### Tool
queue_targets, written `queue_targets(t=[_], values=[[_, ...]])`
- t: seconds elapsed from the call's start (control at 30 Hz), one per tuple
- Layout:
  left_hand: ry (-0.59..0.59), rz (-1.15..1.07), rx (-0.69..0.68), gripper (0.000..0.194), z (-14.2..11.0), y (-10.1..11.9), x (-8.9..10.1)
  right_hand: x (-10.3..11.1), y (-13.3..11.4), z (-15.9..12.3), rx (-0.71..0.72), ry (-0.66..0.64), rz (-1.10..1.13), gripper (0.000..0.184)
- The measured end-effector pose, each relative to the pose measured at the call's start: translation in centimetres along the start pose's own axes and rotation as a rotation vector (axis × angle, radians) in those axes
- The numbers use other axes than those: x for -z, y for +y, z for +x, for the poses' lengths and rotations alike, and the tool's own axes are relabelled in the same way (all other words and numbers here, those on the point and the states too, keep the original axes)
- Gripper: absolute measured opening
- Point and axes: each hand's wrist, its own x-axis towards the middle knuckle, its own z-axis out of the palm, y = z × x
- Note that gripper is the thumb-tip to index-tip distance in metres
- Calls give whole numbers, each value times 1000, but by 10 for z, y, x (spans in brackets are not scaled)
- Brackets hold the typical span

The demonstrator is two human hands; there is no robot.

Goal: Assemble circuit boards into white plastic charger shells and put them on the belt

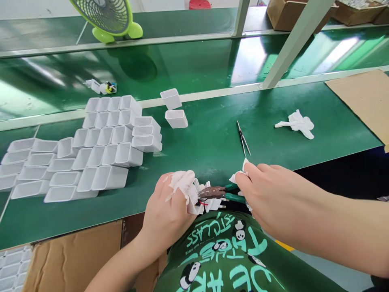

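My left hand (170, 200) is closed around a small white plastic housing (192, 207) at the table's front edge. Red and black wires and metal prongs show at its open side. White finger coverings wrap the fingertips of this hand. From the right, pliers (214, 192) with green handles reach into the housing, their jaws at its inside. My right hand (264, 184) grips the handles, white covering also on its fingers. What exactly the jaws pinch is too small to make out. Beyond the right hand lie metal tweezers (243, 138).
Rows of white open boxes (111, 178) fill the left of the green table (206, 134), with two single ones (176, 119) apart. A crumpled white glove-like piece (299, 122) lies right, near a cardboard sheet (361, 101). A small circuit assembly (106, 87) and green fan (106, 18) stand behind.
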Motion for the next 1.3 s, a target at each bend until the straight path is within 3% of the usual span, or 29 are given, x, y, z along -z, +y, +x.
queue_targets(t=[0.2,0.37,0.5,0.63,0.73,0.87,1.17,1.3], values=[[31,36,-11,30,0,1,-1,-1,-3,3,-19,-32,-1,19],[3,53,-24,25,9,0,2,3,-2,11,-42,-52,127,12],[-76,119,-104,17,7,-2,8,3,-1,19,-23,-167,179,10],[-236,149,-170,27,-3,-5,25,4,-6,19,38,-253,186,9],[-216,152,-185,17,-3,-7,43,10,-11,12,105,-222,161,8],[-198,161,-172,23,1,-6,55,16,-13,3,158,-177,134,16],[-184,102,-148,22,-14,2,43,4,-12,-7,188,-88,126,22],[-163,75,-144,24,-14,5,38,7,-11,-5,129,-195,157,21]])
